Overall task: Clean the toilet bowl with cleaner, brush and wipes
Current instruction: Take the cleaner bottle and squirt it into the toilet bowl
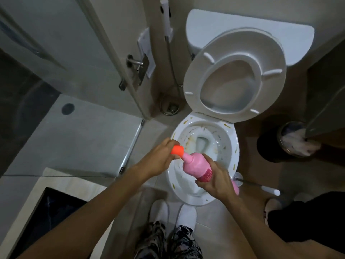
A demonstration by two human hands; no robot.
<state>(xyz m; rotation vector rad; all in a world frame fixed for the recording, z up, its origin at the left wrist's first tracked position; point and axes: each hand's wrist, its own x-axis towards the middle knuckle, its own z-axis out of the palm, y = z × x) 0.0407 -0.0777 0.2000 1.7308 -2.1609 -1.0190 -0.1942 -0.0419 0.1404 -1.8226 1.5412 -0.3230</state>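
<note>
Room: a narrow bathroom with pale floor tiles (220, 219), a glass shower door (104, 58) on the left and a dark waste bin (270, 146) to the right of the toilet.
Toilet bowl (230, 146): seat (194, 75) and lid raised against the cistern (291, 36); brown and yellow stains dot the rim and inner wall.
Cleaner bottle (197, 166): pink, held tilted over the front of the bowl, its orange cap (177, 150) still on.
Right hand (214, 182): wrapped round the bottle's body.
Left hand (158, 156): fingers closed on the cap, seemingly to twist it.
Brush (261, 186): lying on the floor just right of the bowl, untouched.
Wipes: none that I can identify.
Progress: at the very start, I judge; no cleaner visible in the bowl. Pouring, scrubbing and wiping all remain.
</note>
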